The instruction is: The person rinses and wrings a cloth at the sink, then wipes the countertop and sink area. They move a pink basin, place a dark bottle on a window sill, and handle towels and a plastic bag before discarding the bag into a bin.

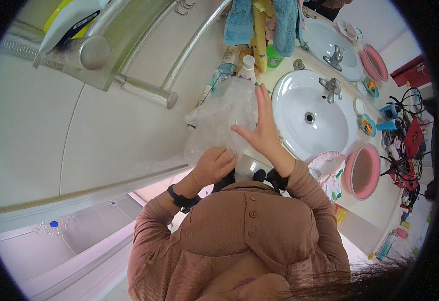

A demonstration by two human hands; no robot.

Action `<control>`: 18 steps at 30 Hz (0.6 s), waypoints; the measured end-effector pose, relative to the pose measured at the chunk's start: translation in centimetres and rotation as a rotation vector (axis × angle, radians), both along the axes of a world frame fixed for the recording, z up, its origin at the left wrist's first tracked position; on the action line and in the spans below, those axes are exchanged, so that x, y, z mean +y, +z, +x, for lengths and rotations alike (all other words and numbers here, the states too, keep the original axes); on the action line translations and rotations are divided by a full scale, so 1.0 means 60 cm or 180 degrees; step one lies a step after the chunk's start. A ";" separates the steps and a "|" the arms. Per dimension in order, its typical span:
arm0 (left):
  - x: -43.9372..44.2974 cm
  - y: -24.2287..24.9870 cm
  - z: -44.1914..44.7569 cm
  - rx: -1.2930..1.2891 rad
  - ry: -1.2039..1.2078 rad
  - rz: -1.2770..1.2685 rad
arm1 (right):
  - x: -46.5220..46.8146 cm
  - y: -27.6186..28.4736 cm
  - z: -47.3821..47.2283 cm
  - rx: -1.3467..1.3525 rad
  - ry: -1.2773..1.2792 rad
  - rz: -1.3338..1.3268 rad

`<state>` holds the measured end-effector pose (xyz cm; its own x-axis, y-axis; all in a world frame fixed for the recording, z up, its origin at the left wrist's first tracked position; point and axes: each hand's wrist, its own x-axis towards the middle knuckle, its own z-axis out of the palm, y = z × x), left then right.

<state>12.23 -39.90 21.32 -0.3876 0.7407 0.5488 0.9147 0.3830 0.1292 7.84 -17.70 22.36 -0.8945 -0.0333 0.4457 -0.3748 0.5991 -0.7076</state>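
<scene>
A clear, crumpled plastic bag (223,113) spreads out in front of me, left of the washbasin. My left hand (215,165), with a dark band on its wrist, has its fingers curled around the near edge of the bag. Along the bag's right side, my right hand (264,129) is held with fingers extended and thumb apart. Its thumb tip overlaps the film, though contact is hard to make out. Behind the bag rises a white-capped bottle (247,66), partly covered by it.
The white washbasin (309,143) with its metal faucet (331,89) lies to the right. A pink basin (363,171) and an opened plastic package (326,169) sit near it. Metal towel rails (196,45) project at upper left. Blue towels (285,26) hang at the back, before a mirror.
</scene>
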 end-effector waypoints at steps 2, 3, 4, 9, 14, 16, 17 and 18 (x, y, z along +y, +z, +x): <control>0.000 -0.008 0.015 -0.0191 -0.0165 -0.0302 | -0.010 -0.011 -0.019 -0.0457 -0.0122 -0.1092; -0.002 -0.012 0.022 -0.0294 -0.0259 -0.0415 | -0.010 -0.021 -0.027 -0.0833 -0.0121 -0.1594; -0.003 -0.017 0.026 -0.0313 -0.0315 -0.0590 | -0.005 -0.033 -0.032 -0.1081 0.0085 -0.1732; -0.031 -0.035 0.056 -0.1000 0.0058 -0.1026 | 0.073 -0.077 -0.017 -0.1779 -0.0111 -0.2669; -0.063 -0.025 0.075 -0.2627 0.1511 -0.2045 | 0.142 -0.077 0.003 -0.1887 -0.0503 -0.3895; -0.073 -0.011 0.080 -0.2424 0.1593 -0.1712 | 0.155 -0.083 0.014 -0.1853 -0.0589 -0.3877; -0.078 -0.001 0.083 -0.2382 0.1668 -0.1671 | 0.161 -0.088 0.021 -0.1957 -0.0562 -0.3781; -0.077 0.005 0.083 -0.2753 0.1865 -0.1823 | 0.165 -0.095 0.028 -0.1991 -0.0552 -0.3681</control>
